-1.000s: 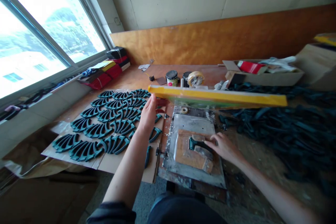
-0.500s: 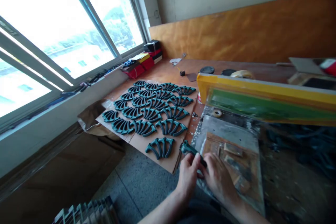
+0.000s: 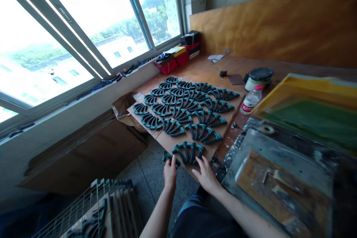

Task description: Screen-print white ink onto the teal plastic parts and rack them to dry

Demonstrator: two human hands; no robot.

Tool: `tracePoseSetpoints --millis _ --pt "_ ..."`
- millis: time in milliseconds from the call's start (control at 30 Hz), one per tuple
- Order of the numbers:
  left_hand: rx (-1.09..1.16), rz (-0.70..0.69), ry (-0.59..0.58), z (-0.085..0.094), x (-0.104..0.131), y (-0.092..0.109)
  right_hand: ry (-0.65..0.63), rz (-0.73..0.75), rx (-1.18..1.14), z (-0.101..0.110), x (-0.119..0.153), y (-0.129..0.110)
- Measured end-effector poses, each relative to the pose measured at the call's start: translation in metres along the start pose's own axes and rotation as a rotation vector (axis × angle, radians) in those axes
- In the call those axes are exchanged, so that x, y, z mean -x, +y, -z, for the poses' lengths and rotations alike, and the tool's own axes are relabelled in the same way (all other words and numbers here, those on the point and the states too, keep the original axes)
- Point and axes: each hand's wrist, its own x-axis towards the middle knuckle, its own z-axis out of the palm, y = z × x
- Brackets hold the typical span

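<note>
My left hand (image 3: pixel 170 174) is closed around a curved dark green handle (image 3: pixel 166 156), held at the front edge of a cardboard sheet (image 3: pixel 164 142). Just right of it, a front group of similar curved handles (image 3: pixel 189 151) lies fanned out on the sheet. My right hand (image 3: pixel 206 177) is open, fingers apart, at the lower right end of that group; whether its fingertips touch a handle I cannot tell. Behind, several rows of the same handles (image 3: pixel 178 113) cover most of the cardboard.
On the right, a yellow frame with a green panel (image 3: pixel 315 119) stands over a grey work plate (image 3: pixel 251 148). A bottle with a pink cap (image 3: pixel 251 100) and a lidded tub (image 3: pixel 258 80) stand behind. A wire rack (image 3: pixel 92 193) holds cardboard sheets at lower left.
My right hand has let go of the handle and spread its fingers. My left hand has carried the handle left, beside the front group. The view has turned left, and the bottle now shows.
</note>
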Motion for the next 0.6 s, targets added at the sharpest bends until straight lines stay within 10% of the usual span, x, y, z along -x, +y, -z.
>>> tracePoseSetpoints --millis 600 --pt "-0.083 -0.081 -0.222 -0.012 -0.042 0.036 0.047 -0.159 -0.256 -0.027 -0.013 0.006"
